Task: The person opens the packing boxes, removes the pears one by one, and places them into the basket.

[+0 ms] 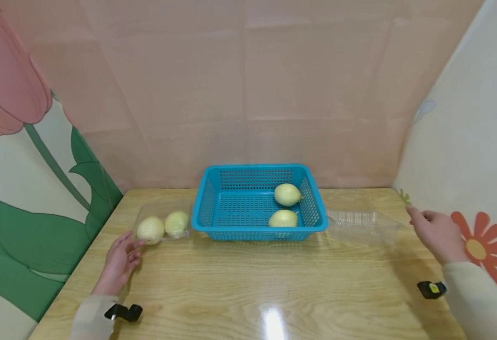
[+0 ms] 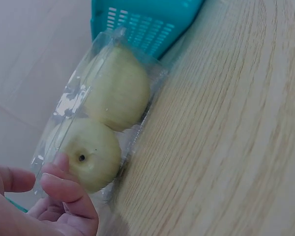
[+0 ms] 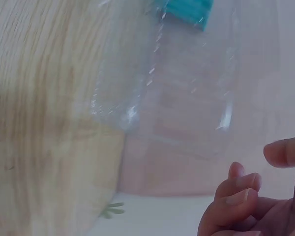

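Note:
My left hand [image 1: 121, 259] is at the near-left corner of a clear plastic box [image 1: 160, 208], fingers loosely bent. Inside the box, two round pale yellow fruits [image 1: 150, 229] sit side by side; the left wrist view shows a dark dimple on the nearer fruit [image 2: 91, 157]. In that view the fingertips [image 2: 54, 184] overlap the box's near end, with the thumb apart from them. On the right, my right hand [image 1: 439, 236] is raised beside another clear plastic box [image 1: 358, 226] with no fruit in it. Its thumb and bent fingers stand apart with nothing between them.
A blue perforated basket [image 1: 252, 234] stands mid-table near the back wall, between the two boxes. Two more pale yellow fruits [image 1: 287, 194] lie in its right half. The wooden table [image 1: 248, 278] meets walls at the back and both sides.

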Tool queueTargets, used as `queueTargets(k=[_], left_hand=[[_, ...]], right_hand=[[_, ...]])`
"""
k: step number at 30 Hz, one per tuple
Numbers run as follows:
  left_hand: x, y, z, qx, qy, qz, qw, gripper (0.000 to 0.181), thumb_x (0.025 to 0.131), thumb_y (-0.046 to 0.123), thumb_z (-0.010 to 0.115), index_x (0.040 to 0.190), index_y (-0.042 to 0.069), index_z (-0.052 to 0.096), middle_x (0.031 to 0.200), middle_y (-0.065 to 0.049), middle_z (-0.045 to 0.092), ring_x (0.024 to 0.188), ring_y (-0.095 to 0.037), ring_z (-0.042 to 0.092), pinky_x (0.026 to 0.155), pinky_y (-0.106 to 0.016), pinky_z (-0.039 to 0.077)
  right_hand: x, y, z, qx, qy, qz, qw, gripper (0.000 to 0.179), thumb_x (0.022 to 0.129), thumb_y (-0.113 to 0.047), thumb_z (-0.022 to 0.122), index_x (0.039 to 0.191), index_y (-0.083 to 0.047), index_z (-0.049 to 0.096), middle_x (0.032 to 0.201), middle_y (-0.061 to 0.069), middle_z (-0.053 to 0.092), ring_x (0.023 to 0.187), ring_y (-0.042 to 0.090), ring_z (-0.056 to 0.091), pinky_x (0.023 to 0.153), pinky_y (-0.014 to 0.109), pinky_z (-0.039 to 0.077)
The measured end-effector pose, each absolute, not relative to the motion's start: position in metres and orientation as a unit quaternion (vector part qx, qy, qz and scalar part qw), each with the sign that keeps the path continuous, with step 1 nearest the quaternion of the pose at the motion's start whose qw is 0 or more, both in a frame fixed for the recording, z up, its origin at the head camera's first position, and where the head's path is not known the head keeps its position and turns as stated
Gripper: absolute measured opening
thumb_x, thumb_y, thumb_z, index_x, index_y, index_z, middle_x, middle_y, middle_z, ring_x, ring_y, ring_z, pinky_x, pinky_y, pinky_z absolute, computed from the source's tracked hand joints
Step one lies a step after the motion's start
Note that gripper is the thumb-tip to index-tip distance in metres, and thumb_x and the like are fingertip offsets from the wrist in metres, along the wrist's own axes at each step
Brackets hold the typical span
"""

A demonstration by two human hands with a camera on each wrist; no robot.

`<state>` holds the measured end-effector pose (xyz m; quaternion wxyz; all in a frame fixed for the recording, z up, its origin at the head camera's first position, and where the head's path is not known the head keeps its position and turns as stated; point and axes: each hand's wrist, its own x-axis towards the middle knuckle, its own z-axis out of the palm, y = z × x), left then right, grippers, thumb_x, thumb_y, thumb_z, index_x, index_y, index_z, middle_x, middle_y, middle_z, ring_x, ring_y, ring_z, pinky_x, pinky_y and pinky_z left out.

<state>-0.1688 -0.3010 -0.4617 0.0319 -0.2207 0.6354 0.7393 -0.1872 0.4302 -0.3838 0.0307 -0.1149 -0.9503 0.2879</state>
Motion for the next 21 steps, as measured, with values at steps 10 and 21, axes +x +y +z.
queueTargets(k=[10,21], left_hand=[[-0.161,-0.306,-0.465,-0.232,0.625,0.745,0.033,0.042,0.109,0.03,0.037,0.15,0.024,0.027,0.087,0.014,0.063,0.07,-0.003,0.053,0.064,-0.019,0.046],[-0.163,-0.314,-0.459,-0.236,0.63,0.739,0.036,0.045,0.107,0.026,0.043,0.149,0.018,0.031,0.09,0.013,0.058,0.072,-0.003,0.052,0.063,-0.018,0.046]], right_hand=[[-0.169,0.397,-0.351,-0.045,-0.972,0.228,-0.029,0.075,0.102,-0.061,0.032,0.091,0.001,0.07,0.08,0.008,0.068,0.065,0.021,0.058,0.054,0.035,0.043],[-0.152,0.349,-0.336,0.012,-0.957,0.247,-0.151,0.065,0.104,-0.059,0.034,0.093,-0.003,0.067,0.073,0.005,0.061,0.066,0.021,0.06,0.059,0.035,0.047]])
